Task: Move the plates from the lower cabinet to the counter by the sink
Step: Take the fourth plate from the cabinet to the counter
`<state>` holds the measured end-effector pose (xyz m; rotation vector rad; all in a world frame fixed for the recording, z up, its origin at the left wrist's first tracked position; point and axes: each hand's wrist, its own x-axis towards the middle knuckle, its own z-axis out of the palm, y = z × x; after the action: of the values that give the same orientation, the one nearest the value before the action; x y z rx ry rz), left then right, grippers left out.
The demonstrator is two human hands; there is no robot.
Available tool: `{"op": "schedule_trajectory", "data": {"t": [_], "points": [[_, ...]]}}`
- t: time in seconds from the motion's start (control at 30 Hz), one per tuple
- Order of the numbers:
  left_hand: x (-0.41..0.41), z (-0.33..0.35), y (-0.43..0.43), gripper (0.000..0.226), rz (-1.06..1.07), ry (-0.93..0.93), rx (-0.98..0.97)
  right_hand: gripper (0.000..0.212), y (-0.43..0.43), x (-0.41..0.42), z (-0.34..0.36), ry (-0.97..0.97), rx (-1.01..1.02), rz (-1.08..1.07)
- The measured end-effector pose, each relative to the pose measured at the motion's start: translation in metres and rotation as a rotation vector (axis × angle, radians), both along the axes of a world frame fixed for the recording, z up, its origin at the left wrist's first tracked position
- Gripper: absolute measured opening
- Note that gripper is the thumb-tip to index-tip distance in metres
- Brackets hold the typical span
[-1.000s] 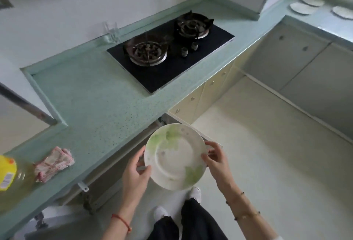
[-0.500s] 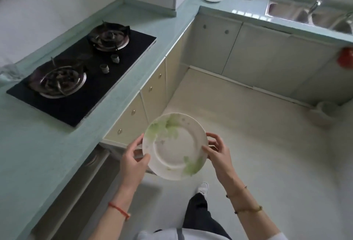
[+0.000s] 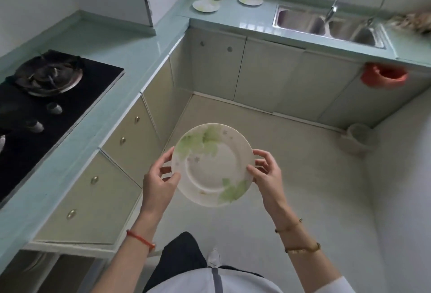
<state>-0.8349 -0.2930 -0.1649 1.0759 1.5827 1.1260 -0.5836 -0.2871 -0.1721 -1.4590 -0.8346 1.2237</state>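
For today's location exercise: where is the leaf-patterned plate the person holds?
Head view, centre: the leaf-patterned plate is held above the floor between the left hand and right hand, right of the drawer fronts.

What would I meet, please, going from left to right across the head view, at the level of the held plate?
Gas hob → left hand → plate, gripped at its rim by both hands → right hand → pale bin on the floor.
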Motion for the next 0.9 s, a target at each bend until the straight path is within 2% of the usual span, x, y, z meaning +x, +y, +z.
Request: {"op": "schedule_trajectory", "data": {"t": [0.33, 0.9], "points": [[0.068, 0.002, 0.154, 0.062, -0.152, -0.003, 0.051, 0.035, 0.123, 0.066, 0.004, -0.024, 0.003, -0.136], [0.151, 0.016, 0.528, 0.067, -0.284, 0.046, 0.048, 0.036, 0.463, 0.142, 0.016, -0.025, 0.019, -0.261]]}}
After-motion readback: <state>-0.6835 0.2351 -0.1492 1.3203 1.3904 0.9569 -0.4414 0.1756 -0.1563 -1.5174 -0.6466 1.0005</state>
